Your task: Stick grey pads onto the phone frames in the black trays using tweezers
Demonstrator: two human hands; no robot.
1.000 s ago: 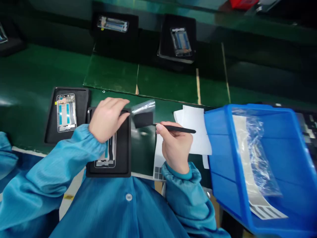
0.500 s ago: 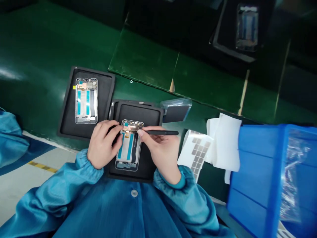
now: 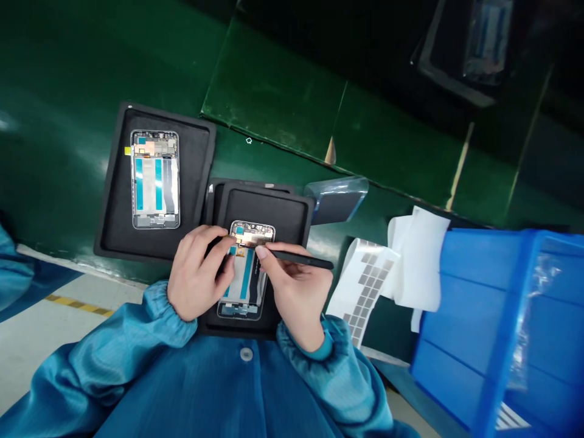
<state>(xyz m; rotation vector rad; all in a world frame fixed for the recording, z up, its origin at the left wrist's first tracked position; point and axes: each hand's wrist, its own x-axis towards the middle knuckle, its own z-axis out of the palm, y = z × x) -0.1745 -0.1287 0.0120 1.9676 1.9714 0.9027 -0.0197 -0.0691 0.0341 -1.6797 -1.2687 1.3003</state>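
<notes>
An opened phone (image 3: pixel 246 286), its circuit board and teal strips exposed, lies in the upper of two stacked black trays (image 3: pixel 292 210). At its left edge, my left hand (image 3: pixel 201 271) is closed, with the bent index finger and thumb against the frame near the board; their exact grip is partly hidden. My right hand (image 3: pixel 298 289) pinches a slim black tool (image 3: pixel 305 260) like a pen over the phone's upper right part. The tool's tip is too small to make out.
Left of the stack, a second opened phone (image 3: pixel 155 182) with a yellow tab lies in a black tray (image 3: pixel 109 225). To the right are a clear plastic sleeve (image 3: pixel 340 201), a sheet of grey stickers (image 3: pixel 365 283), white paper (image 3: pixel 417 261) and a blue bin (image 3: pixel 456 304). Another person's sleeve (image 3: pixel 13 261) shows far left.
The camera view has shifted slightly. The back end of the black tool has dipped, so it slants more. Both hands stay at the same phone.
</notes>
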